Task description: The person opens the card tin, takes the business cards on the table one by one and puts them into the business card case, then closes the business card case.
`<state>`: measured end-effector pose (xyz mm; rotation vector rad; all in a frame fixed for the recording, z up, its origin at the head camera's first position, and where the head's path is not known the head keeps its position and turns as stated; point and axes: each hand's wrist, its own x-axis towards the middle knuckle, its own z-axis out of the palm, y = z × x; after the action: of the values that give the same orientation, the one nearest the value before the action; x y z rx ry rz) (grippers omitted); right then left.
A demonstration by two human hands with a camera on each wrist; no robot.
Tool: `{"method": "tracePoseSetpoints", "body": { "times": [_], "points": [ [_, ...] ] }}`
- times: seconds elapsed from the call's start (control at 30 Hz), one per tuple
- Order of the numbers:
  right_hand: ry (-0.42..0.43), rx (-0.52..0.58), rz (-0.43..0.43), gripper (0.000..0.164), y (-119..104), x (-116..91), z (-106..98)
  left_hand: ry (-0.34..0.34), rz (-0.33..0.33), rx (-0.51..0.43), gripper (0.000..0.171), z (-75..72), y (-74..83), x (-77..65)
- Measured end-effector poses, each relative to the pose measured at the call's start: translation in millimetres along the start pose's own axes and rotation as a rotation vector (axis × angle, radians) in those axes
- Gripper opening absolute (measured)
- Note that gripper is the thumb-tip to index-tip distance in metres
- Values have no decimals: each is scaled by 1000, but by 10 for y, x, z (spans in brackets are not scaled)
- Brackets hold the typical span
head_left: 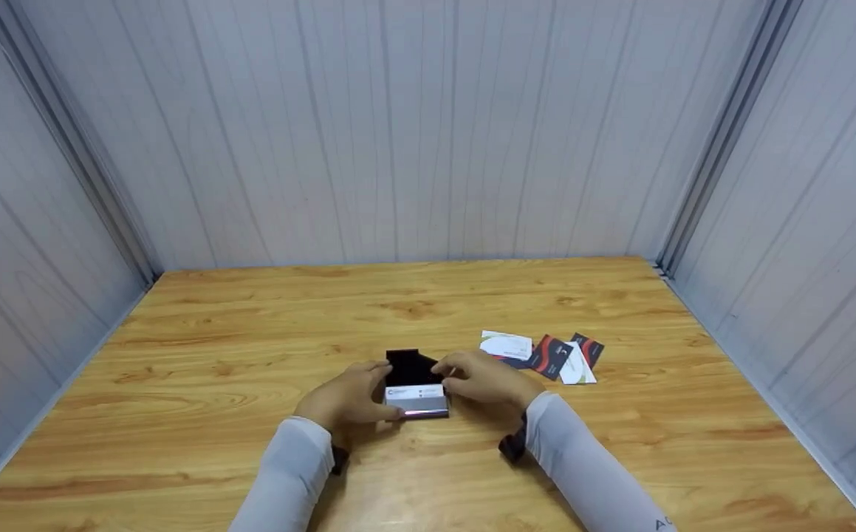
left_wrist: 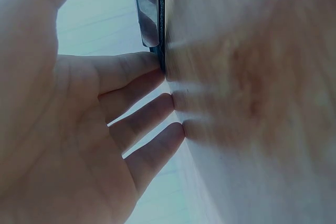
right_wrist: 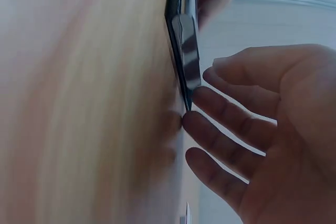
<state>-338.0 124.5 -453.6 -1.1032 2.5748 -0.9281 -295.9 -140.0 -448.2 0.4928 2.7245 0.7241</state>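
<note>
A business card case [head_left: 425, 404] lies opened on the table, its dark lid [head_left: 405, 367] folded back on the far side. A white business card [head_left: 414, 391] with small print shows inside it. On the case's left end, my left hand [head_left: 346, 393] has its thumb on the near edge and its forefinger at the lid's left side, holding it steady. The left wrist view shows the other fingertips on the wood. My right hand [head_left: 488, 378] is at the right end, relaxed fingers beside the lid and the case's metal end [right_wrist: 187, 51].
Right of the hands lie several loose business cards, including a white card [head_left: 506, 345], a dark card with red waves [head_left: 549, 357] and another white card [head_left: 577, 366], some overlapping. The wooden table [head_left: 250, 318] meets pale panel walls [head_left: 420, 133] at the back and sides.
</note>
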Motion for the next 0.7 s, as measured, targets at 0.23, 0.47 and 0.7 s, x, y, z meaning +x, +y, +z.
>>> {"method": "tracePoseSetpoints", "body": {
  "times": [0.23,0.47,0.7],
  "points": [
    [51,1,66,31,129,-78,-136,-13,6,-11,89,1,-4,-8],
    [116,-4,157,34,327,-163,-254,-15,11,-18,89,8,-16,-22],
    [186,-10,288,43,426,-201,-445,-16,24,-7,89,1,-3,-16]
  ]
}}
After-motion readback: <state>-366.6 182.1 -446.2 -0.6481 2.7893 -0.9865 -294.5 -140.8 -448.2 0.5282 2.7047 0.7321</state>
